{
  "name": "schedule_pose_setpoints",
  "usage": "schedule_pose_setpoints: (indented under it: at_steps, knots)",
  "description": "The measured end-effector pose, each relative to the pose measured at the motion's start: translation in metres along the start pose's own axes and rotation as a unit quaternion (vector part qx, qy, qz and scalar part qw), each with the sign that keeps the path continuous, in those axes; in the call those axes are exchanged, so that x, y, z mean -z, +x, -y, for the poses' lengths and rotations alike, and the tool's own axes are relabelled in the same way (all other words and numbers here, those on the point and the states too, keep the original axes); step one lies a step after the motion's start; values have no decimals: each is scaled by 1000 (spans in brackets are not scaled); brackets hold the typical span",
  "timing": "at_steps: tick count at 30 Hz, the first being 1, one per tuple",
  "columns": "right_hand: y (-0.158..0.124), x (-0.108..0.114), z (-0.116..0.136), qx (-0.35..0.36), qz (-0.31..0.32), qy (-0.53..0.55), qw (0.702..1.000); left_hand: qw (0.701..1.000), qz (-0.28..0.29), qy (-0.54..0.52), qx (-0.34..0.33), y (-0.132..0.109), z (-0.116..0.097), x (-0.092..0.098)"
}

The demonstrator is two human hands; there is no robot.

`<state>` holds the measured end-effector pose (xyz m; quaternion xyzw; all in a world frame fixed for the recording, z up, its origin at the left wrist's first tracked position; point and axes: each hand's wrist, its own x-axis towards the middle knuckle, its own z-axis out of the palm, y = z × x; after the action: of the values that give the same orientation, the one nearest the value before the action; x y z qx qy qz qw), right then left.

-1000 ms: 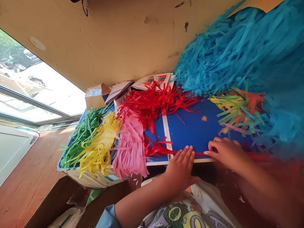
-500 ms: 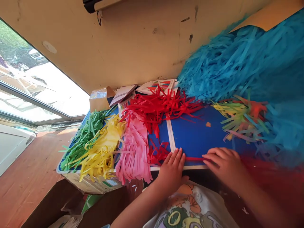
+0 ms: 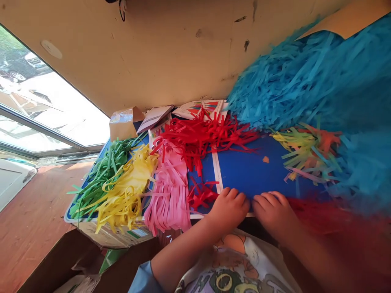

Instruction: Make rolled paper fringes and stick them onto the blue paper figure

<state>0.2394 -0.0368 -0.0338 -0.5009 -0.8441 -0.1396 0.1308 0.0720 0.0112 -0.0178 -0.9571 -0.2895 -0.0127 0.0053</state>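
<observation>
"Where are our hands?"

"Our left hand (image 3: 229, 209) and right hand (image 3: 275, 215) rest on the near edge of the blue board (image 3: 253, 171), just beside the red strips (image 3: 201, 195). Each grip looks narrow; we can't tell if either holds anything."

"Any writing?"

"The label (image 3: 139, 232) on the carton (image 3: 104, 232) is too small for us to read."

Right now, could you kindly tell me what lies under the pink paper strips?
The pink paper strips lie over the blue board; whatever is directly beneath them is covered from view.

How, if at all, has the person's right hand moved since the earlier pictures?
Yes: the right hand has moved nearer the white strip on the blue board.
</observation>
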Motion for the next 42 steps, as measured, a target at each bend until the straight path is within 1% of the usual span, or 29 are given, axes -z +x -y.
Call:
schedule_pose_setpoints:
  at_steps: [2, 4, 7, 12, 15, 19, 21, 23, 25, 26, 28, 31, 34, 36, 37, 39, 40, 42]
  knots:
    - [0, -1, 0, -7, -5, -2, 1000, 1000, 20, -5, -22, 4, 1, -1]
    - [2, 0, 1, -24, -15, 5, 1000, 999, 18, -7, -26, 5, 2, -3]
    - [5, 2, 4, -53, -38, 14, 998, 1000, 3, -7, -21, 4, 4, -3]
    - [7, 11, 10, -86, -57, 2, 995, 999, -35, -21, 19, 1, 4, 3]
    - [6, 20, 16, -106, -81, -14, 991, 994, -78, -51, 60, -1, 1, 3]
    - [9, 34, 26, -142, -115, -32, 983, 974, -148, -121, 121, -4, -6, 4]
    - [11, 40, 31, -162, -136, -22, 977, 961, -206, -144, 117, -6, -8, 7]
    - [10, 45, 35, -179, -168, -5, 969, 943, -281, -152, 91, -9, -10, 12]
    - [8, 47, 37, -177, -193, 3, 965, 927, -336, -156, 67, -11, -12, 18]
    - [6, 48, 38, -168, -200, 3, 965, 923, -347, -158, 59, -13, -13, 21]
    - [2, 49, 37, -152, -209, -4, 966, 922, -347, -160, 54, -15, -17, 27]
    - [-3, 54, 37, -130, -221, -18, 966, 925, -337, -162, 59, -20, -24, 35]
    - [-2, 62, 42, -113, -222, -16, 968, 918, -344, -184, 70, -23, -29, 41]
    - [1, 68, 48, -130, -233, 18, 964, 906, -355, -220, 74, -25, -31, 43]
    - [2, 71, 51, -144, -238, 58, 959, 897, -362, -243, 74, -25, -32, 43]
    - [5, 77, 54, -188, -222, 191, 938, 875, -380, -293, 67, -27, -32, 44]
    - [6, 79, 55, -214, -200, 270, 917, 863, -390, -315, 59, -28, -32, 44]
    - [7, 82, 53, -273, -132, 415, 858, 844, -403, -352, 45, -29, -32, 43]
